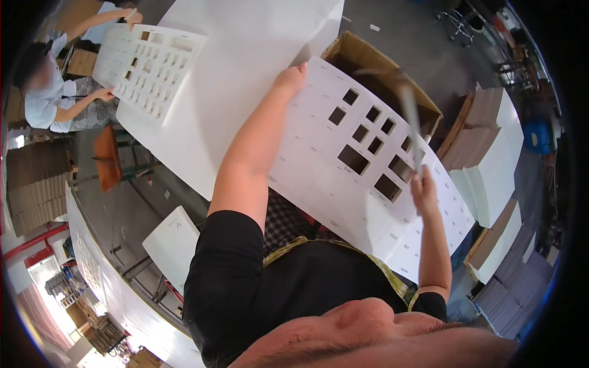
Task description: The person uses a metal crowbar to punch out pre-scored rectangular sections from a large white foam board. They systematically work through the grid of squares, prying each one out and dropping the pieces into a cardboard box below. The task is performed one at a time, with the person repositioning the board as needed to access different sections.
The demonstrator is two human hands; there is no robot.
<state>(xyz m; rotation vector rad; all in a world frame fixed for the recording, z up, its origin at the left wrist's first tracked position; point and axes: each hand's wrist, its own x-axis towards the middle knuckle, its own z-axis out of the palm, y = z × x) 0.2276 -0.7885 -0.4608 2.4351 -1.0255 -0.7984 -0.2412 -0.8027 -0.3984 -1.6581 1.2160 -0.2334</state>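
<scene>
The left hand is closed on the far corner of a white board, which lies slanted in front of the person's body and has several rectangular holes. The right hand is closed around a long tool; its upper end is blurred, so I cannot tell its shape. This tool crosses before a cardboard box, beside the board's far edge. On the left, beyond a white table, a co-worker holds another board; on the right, stacked sheets stand near.
</scene>
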